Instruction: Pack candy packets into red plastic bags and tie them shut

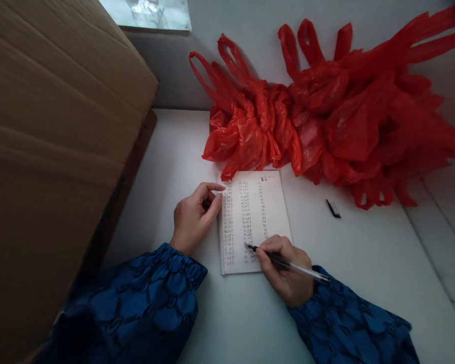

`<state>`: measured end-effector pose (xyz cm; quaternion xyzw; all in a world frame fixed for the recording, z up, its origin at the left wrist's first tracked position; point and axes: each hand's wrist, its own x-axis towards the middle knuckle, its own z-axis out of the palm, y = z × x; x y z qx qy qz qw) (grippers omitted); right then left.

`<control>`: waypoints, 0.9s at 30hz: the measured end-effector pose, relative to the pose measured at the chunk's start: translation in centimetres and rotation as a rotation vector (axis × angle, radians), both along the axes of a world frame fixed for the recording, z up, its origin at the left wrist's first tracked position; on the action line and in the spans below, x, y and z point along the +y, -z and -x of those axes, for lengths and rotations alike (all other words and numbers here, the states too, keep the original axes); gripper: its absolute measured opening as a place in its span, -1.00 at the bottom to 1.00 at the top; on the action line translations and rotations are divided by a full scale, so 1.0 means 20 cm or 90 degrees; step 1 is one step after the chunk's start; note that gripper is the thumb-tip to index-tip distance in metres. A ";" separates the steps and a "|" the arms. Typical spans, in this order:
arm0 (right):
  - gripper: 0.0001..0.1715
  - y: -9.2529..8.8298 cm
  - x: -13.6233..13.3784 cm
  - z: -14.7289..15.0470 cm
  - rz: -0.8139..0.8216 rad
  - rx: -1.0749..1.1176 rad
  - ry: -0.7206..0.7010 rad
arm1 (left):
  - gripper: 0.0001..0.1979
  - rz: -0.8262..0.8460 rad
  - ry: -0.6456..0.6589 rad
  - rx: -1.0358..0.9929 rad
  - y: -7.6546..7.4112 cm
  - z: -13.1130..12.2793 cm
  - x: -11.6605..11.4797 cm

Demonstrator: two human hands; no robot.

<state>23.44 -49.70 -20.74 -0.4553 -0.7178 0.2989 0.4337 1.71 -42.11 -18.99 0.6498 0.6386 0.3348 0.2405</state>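
Observation:
A small notebook (pixel 278 207) lies open on the white table, its page covered in columns of handwritten numbers. My right hand (pixel 288 270) grips a pen (pixel 293 265) with a clear barrel and dark tip. The pen's point is at the lower part of the middle column; I cannot tell whether it touches the paper. At the notebook's left edge rests my left hand (pixel 195 217), its index finger and thumb apart and the other fingers curled. The index fingertip lies by the top left of the page.
Bunched red plastic bags (pixel 265 126) fill the back of the table, reaching the notebook's top edge. A large cardboard box (pixel 60 126) stands on the left. A small black-and-clear pen cap (pixel 332 208) lies right of the notebook. Behind is a grey wall (pixel 227 20).

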 end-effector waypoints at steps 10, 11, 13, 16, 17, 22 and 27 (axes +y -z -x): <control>-0.93 0.00 0.00 0.00 -0.020 -0.016 0.032 | -0.82 0.002 0.004 -0.003 -0.01 0.00 0.00; -0.93 -0.01 0.00 0.00 -0.024 -0.023 0.040 | -0.82 0.002 0.005 -0.002 -0.01 0.00 0.00; -0.92 -0.03 0.01 -0.01 -0.036 -0.032 0.059 | -0.81 0.001 0.007 -0.001 -0.01 0.00 0.00; -0.84 -0.07 0.03 -0.02 -0.080 -0.038 0.094 | -0.80 -0.005 0.007 0.002 0.00 0.00 0.00; -0.82 -0.08 0.03 -0.02 -0.098 -0.040 0.105 | -0.80 -0.007 0.007 0.003 0.00 0.00 0.00; -0.87 -0.09 0.05 -0.03 -0.116 -0.058 0.122 | -0.80 -0.002 0.001 0.004 -0.01 0.00 0.00; -0.91 -0.07 0.06 -0.04 -0.064 -0.051 0.134 | -0.80 0.002 0.003 -0.008 0.00 0.00 0.00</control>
